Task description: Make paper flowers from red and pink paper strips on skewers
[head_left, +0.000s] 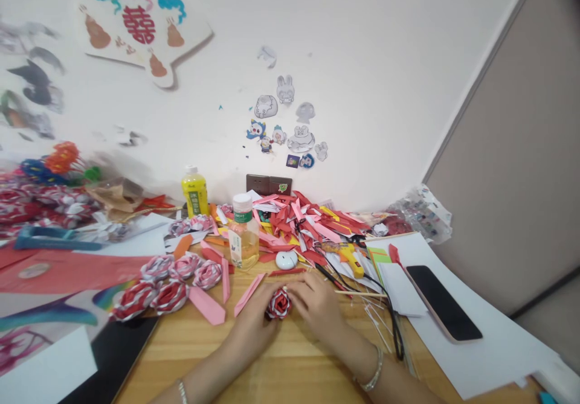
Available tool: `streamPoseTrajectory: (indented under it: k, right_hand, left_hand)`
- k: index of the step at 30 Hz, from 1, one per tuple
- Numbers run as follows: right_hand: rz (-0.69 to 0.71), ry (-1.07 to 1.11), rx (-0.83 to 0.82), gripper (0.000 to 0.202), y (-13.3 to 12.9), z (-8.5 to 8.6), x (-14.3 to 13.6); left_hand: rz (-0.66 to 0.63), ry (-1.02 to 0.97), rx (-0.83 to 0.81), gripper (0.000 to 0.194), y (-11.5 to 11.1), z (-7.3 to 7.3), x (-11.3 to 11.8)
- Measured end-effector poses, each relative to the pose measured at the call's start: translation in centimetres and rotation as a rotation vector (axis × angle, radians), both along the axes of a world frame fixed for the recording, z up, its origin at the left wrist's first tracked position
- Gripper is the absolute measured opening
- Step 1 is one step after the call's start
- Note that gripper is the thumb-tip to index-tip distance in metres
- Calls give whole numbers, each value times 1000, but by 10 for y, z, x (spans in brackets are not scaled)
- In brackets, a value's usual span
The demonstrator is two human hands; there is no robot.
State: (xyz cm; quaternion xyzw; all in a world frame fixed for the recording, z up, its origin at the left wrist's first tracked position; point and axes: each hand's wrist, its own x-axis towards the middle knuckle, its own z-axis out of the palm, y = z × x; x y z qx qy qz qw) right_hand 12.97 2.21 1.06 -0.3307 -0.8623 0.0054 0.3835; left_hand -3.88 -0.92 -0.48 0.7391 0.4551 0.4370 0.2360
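Observation:
A red and white paper rose [279,305] is between my two hands above the wooden table, its spiral face towards me. My left hand [257,312] curls around its left side, and the fingertips reach the back of the flower. From the other side, my right hand [316,302] bends its fingers against the rose's right edge; its thumb is hard to make out. Just left of my hands lie folded pink paper strips [207,305]. Several finished paper roses [168,296] in red, pink and white sit farther left. A white earbud case [287,260] stands right behind my fingers.
A tea bottle [244,241] and a yellow bottle [194,192] stand behind. Folded red and pink strips [299,223] pile along the wall. A yellow glue gun [348,258] trails a black cable [395,319] to my right. A phone [444,302] lies on white paper [480,355].

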Motion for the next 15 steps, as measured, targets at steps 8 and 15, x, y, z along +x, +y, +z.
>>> streamPoseTrajectory:
  k: [8, 15]
  right_hand:
    - [-41, -7, -6, 14, -4, -1, -3]
    - [-72, -24, -65, 17, -5, -6, -7]
  left_hand:
    - [-3, 44, 14, 62, -1, -2, -1]
    - [37, 75, 38, 59, -2, -5, 0]
